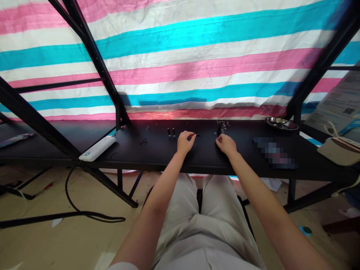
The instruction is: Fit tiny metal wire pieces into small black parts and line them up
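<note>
Black tabletop bears a metal dish beyond the right hand.

Likely makeshift workshop | striped tarpaulin wall | long black-framed workbench

No words, brands or numbers can be read in the head view. At about three o'clock from its centre, a pale panel carries lines of print too faint and small to make out, along with a dark square mark resembling a printed code, likewise unreadable. At nine o'clock, the white elongated device bears a small round teal mark near its lower end, its detail too small to tell. Between three and four o'clock, a flat item is pixelated, so any lettering on it is hidden.
</note>
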Demonstrator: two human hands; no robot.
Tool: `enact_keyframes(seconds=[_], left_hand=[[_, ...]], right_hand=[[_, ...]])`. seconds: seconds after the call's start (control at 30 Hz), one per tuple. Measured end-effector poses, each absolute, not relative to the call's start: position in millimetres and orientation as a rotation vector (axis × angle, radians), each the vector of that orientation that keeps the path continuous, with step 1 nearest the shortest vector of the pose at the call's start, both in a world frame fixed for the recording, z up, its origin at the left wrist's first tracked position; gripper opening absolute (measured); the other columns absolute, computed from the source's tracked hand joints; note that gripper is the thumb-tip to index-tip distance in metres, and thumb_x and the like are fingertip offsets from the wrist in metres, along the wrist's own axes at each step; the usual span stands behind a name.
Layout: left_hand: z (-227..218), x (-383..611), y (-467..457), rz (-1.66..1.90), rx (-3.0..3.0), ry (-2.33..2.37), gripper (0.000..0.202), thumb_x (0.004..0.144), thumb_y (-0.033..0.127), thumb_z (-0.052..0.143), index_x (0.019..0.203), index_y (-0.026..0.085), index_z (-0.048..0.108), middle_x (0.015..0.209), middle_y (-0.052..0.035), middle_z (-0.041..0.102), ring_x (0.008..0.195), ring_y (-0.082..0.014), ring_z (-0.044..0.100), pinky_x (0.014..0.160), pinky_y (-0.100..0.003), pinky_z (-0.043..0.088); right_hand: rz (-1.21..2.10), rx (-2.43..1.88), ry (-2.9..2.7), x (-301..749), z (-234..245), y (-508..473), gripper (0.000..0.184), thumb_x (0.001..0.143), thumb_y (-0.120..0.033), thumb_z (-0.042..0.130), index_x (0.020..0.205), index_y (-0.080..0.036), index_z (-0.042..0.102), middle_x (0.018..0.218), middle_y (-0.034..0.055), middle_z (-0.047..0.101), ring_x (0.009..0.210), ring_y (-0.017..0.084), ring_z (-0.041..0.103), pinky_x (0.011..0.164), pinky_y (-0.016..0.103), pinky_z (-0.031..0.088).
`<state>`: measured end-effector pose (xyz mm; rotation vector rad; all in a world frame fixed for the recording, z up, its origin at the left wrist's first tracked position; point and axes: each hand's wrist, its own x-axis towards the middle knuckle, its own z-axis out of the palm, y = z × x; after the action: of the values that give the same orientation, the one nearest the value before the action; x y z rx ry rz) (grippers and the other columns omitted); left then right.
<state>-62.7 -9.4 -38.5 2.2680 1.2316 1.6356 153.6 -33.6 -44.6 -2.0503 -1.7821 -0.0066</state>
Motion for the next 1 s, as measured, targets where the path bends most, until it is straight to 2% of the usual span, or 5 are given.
enact_keyframes(seconds=[0.17, 0.3, 1.0], left_hand=[[-36, -62, -12, 1.683, 2.281, 1.172, 0.011, 0.081, 0.026, 0.06, 0.082, 0.018, 0.067, 0.072, -0.0022, 0.061, 0.071, -0.0141, 0.053, 0.071, -0.028, 0.045], [-37, -61, -12, 1.663, 2.3, 1.13, 0.012, 0.081, 0.027, 0.06, 0.083, 0.018, 0.067, 0.073, -0.002, 0.061, 0.071, -0.0137, 0.053, 0.071, -0.028, 0.046], [-37, -61, -12, 1.564, 2.316, 1.113, 0.011, 0.081, 0.026, 0.059, 0.084, 0.018, 0.067, 0.076, -0.0025, 0.063, 0.072, -0.0136, 0.056, 0.074, -0.029, 0.047]], right_hand=[[-0.26, -2.013, -2.055, 125, -38, -40, 0.022, 0.089, -0.029, 0.039, 0.102, -0.019, 0.054, 0.092, 0.0081, 0.066, 0.076, 0.018, 0.062, 0.062, 0.025, 0.035], [-0.36, -1.976, -2.138, 118, -39, -41, 0.024, 0.091, -0.029, 0.035, 0.103, -0.018, 0.052, 0.095, 0.0088, 0.065, 0.077, 0.018, 0.063, 0.061, 0.024, 0.034], [-0.368, -1.971, -2.13, 119, -37, -44, 0.021, 0.09, -0.027, 0.037, 0.1, -0.017, 0.052, 0.094, 0.0096, 0.065, 0.076, 0.018, 0.062, 0.058, 0.024, 0.03]])
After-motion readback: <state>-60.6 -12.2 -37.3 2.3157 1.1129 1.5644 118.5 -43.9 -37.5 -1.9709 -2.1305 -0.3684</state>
